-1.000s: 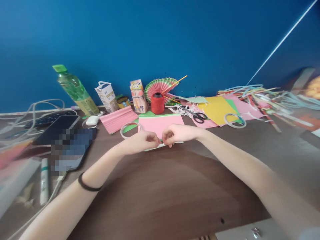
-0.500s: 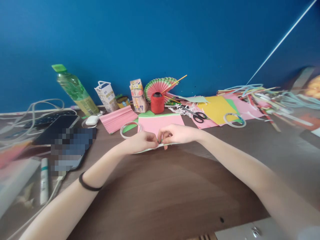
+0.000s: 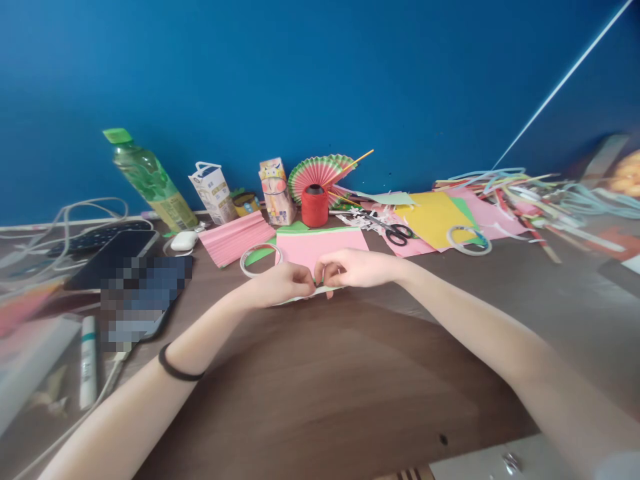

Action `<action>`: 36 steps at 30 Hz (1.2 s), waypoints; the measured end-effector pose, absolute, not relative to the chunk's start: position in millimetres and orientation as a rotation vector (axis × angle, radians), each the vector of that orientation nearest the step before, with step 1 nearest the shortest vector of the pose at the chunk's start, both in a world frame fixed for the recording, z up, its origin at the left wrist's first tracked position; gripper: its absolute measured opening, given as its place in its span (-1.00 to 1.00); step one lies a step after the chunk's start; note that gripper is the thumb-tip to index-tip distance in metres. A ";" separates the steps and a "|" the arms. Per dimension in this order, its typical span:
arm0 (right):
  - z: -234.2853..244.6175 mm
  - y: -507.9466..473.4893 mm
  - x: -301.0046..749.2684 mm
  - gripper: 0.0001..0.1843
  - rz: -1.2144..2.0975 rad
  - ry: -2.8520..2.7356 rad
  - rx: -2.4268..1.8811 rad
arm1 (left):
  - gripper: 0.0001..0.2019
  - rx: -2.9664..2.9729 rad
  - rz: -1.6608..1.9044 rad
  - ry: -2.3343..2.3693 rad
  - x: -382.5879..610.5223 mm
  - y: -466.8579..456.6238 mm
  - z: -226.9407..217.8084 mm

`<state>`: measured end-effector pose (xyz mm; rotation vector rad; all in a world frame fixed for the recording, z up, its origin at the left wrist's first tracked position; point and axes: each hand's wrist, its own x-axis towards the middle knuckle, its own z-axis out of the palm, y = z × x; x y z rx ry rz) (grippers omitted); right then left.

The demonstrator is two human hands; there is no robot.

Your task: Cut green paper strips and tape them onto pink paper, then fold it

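A pink sheet of paper with a green edge [image 3: 320, 245] lies flat on the brown desk [image 3: 325, 373]. My left hand [image 3: 280, 283] and my right hand [image 3: 350, 268] meet at its near edge, both with fingers pinched closed on the folded paper edge. The fingertips of the two hands almost touch. A black band sits on my left wrist.
Behind the sheet: a tape ring [image 3: 259, 259], pleated pink paper [image 3: 235, 239], red thread spool [image 3: 315, 205], paper fan [image 3: 320, 172], scissors [image 3: 395, 232], yellow paper [image 3: 435, 219], a second tape ring [image 3: 469, 240]. Left: bottle [image 3: 147, 177], carton [image 3: 213, 193], phone [image 3: 140, 287], marker [image 3: 88, 360], cables. Paper strips pile at right.
My right hand has slid left along the near paper edge toward my left hand; the white folded strip that stuck out to the right is now shorter.
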<state>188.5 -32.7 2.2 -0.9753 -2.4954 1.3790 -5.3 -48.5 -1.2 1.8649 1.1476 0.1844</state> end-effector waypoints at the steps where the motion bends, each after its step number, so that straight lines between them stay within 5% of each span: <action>1: 1.5 -32.4 188.7 -0.76 1.387 -2.491 -0.973 | -0.85 1.867 0.180 1.144 -5.2 -48.5 -1.1; 36: 3.6 -37.1 184.7 -0.80 1.380 -2.496 -0.973 | -0.85 1.859 0.178 1.248 -4.3 -48.3 -7.7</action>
